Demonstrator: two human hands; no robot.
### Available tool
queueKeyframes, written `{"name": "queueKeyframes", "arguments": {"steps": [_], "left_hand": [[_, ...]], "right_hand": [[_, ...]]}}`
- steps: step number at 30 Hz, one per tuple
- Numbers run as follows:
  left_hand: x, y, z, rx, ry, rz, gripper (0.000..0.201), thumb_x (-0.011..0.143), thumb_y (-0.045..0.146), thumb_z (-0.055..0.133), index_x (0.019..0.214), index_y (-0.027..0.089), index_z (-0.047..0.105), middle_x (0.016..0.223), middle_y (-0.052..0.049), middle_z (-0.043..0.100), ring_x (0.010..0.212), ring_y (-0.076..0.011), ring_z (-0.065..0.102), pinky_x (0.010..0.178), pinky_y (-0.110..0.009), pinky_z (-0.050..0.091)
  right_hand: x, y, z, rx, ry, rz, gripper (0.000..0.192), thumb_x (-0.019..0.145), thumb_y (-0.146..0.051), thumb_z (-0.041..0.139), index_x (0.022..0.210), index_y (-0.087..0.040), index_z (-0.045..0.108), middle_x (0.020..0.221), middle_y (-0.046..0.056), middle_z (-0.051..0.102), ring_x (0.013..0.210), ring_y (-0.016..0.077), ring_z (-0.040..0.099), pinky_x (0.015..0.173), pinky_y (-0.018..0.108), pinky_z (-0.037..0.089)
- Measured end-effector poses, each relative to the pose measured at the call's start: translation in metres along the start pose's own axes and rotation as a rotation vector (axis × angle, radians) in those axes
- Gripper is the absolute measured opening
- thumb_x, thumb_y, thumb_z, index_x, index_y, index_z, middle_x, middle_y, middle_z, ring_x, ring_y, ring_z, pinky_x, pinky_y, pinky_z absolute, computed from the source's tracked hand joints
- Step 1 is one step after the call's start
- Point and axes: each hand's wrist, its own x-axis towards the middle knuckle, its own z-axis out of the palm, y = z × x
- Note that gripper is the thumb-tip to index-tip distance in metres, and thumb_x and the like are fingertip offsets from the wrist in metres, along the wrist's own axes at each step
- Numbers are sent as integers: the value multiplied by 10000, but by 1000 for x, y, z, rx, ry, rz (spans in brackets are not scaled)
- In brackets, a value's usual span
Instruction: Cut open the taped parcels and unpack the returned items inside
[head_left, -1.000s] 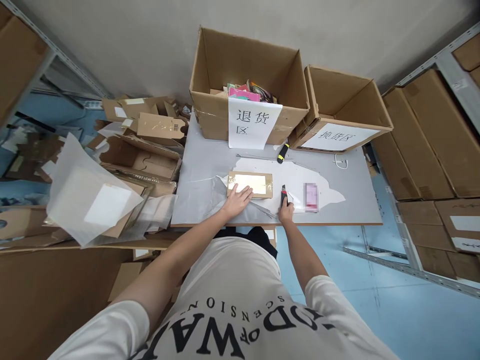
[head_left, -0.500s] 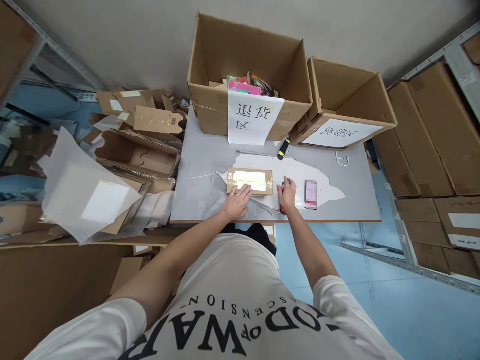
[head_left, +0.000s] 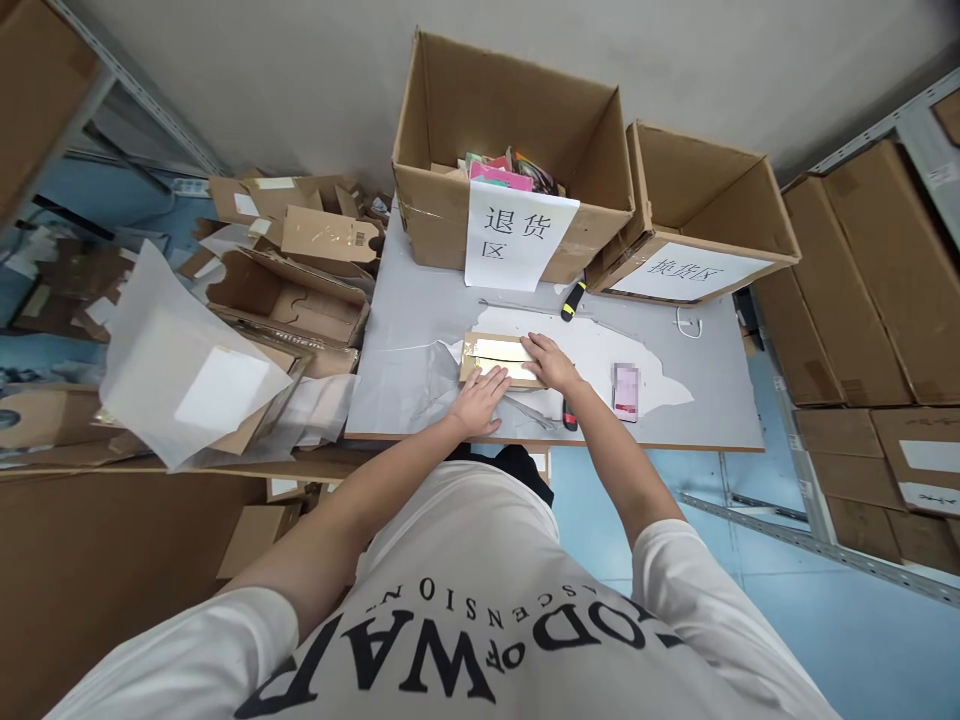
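Rested the left hand (head_left: 481,402) on the near long side of the small box (head_left: 487,366), with the fingers stretched over the white label (head_left: 491,349) and the thumb apart from them. Had this left grip rather wide and flat, pressing from above instead of closing round the box. Put the right hand (head_left: 551,362) over the right end of the same box, with the fingers straight and pointing toward the left. Had the right grip also wide, touching the top; could not tell whether any fingertip entered the dark slit (head_left: 499,359) running along the label. Could not see the right thumb clearly.

Had the small box lying flat on the table (head_left: 405,320), near the front edge, between both hands. Saw a red and black cutter (head_left: 570,416) just under the right forearm, partly hidden by it. Noted a pink, blurred item (head_left: 625,391) to the right of that cutter, well apart from the fingers. Found a yellow and black cutter (head_left: 574,300) farther back, near the two large open cartons (head_left: 420,235), with a white cord (head_left: 688,324) at the right.
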Motion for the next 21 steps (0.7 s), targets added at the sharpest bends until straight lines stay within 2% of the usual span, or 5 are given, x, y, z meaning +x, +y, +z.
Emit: {"name": "queueKeyframes", "arguments": {"steps": [6, 8, 11, 14, 21], "left_hand": [[-1, -1, -1, -9, 23, 19, 879, 733, 434, 590, 1466, 84, 253, 1547, -170, 231, 1443, -302, 146, 1161, -492, 41], [-1, -2, -1, -13, 22, 22, 884, 728, 428, 594, 1467, 85, 251, 1548, -171, 228, 1444, -305, 145, 1160, -494, 37], [0, -2, -2, -13, 6, 27, 887, 727, 430, 595, 1468, 86, 248, 1550, -169, 222, 1445, -304, 137, 1160, -494, 35], [0, -2, -2, -2, 4, 29, 887, 735, 444, 588, 1468, 83, 244, 1554, -165, 212, 1447, -300, 129, 1162, -485, 37], [3, -3, -2, 27, -4, 38, 899, 739, 463, 587, 1473, 84, 231, 1559, -166, 195, 1449, -297, 117, 1162, -478, 41]], "right_hand": [[5, -16, -12, -150, -77, 29, 488, 954, -306, 389, 1410, -132, 395, 1461, 162, 413, 1336, 310, 360, 1094, 485, 262], [7, -21, -20, -159, -85, 33, 442, 971, -274, 335, 1372, -121, 439, 1416, 170, 468, 1292, 291, 418, 1076, 455, 282], [11, -25, -33, -106, -120, 83, 423, 993, -313, 274, 1323, -157, 488, 1291, 144, 587, 1132, 253, 559, 946, 359, 395], [18, -25, -46, -75, -168, 154, 457, 996, -413, 237, 1292, -200, 513, 1166, 110, 666, 995, 245, 630, 822, 317, 428], [38, -16, -60, -43, -211, 178, 483, 995, -439, 225, 1176, -204, 607, 1060, 90, 707, 968, 236, 634, 815, 297, 414]]}}
